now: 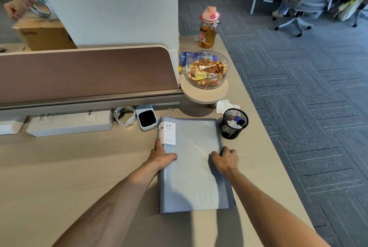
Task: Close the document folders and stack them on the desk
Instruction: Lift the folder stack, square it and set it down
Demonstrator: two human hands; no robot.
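A closed blue document folder (194, 169) with a white "20 pockets" label lies flat on the light wooden desk (79, 167), on top of at least one more folder whose edges show beneath it. My left hand (161, 156) grips the stack's left spine edge, thumb on the cover and fingers along the side. My right hand (226, 159) grips the right edge, fingers curled over it.
A black mesh pen cup (235, 124) stands just right of the folders' far corner. Behind them are a small white device (147, 120), a tape roll (124, 116), a long white box (69, 123), a nut bowl (207, 69) and a drink bottle (208, 28). The desk's right edge drops to carpet.
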